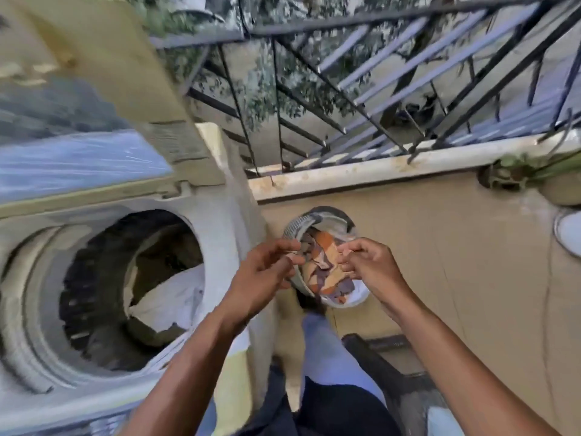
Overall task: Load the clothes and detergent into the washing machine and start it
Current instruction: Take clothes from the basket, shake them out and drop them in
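Note:
The top-loading washing machine [220, 247] stands at the left with its lid [94, 89] raised. A white cloth [169, 297] lies in its open drum [94, 278]. To the right of the machine, a round laundry basket [295, 225] sits low by the wall. An orange-and-grey patterned cloth [327, 265] fills it. My left hand [267, 272] and my right hand [367, 262] hover over the basket with curled fingers. Each pinches an edge of the patterned cloth, which spans between them. No detergent is in view.
A tan parapet wall [440, 247] with a white ledge [377, 171] and a dark metal railing [377, 73] runs behind the basket. A potted plant [515, 171] sits at the right, above a white round object [569, 234]. My legs [330, 372] are below.

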The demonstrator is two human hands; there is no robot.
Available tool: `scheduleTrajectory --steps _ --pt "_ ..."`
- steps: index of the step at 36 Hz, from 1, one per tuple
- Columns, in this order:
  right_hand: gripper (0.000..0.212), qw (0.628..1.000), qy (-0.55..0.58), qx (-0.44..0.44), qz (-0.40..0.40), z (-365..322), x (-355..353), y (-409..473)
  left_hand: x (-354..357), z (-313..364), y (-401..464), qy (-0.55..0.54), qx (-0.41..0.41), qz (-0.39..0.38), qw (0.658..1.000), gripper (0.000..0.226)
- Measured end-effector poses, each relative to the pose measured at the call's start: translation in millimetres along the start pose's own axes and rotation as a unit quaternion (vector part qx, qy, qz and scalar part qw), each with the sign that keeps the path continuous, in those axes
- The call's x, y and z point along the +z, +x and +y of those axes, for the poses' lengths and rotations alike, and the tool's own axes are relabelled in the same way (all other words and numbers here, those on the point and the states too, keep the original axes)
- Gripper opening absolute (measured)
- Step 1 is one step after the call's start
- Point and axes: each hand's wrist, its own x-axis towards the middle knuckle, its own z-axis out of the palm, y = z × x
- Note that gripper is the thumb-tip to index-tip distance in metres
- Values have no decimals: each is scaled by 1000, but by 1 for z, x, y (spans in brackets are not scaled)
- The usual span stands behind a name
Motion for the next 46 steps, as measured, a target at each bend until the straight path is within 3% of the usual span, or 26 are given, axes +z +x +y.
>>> scheduleTrajectory --steps 8,13,17,27,32,41,46 --pt "14 979 -182 88 -26 112 -18 107 91 -62 111 21 -126 -23 991 26" --pt "22 956 -260 104 -84 176 8 177 117 -122 174 45 -198 15 979 25" --pt "22 936 -300 81 -168 211 38 227 129 -155 208 22 -258 10 966 18" --pt "50 839 -490 -28 -233 290 93 324 121 -213 265 -44 -311 77 946 24" --pt "28 828 -525 -22 -197 287 95 334 122 -221 255 -28 -318 104 942 23" --pt "3 876 -420 -46 -230 201 73 270 133 -173 250 36 -229 85 969 11" --pt "10 961 -238 -68 -122 160 35 220 118 -125 220 163 -118 88 976 22"
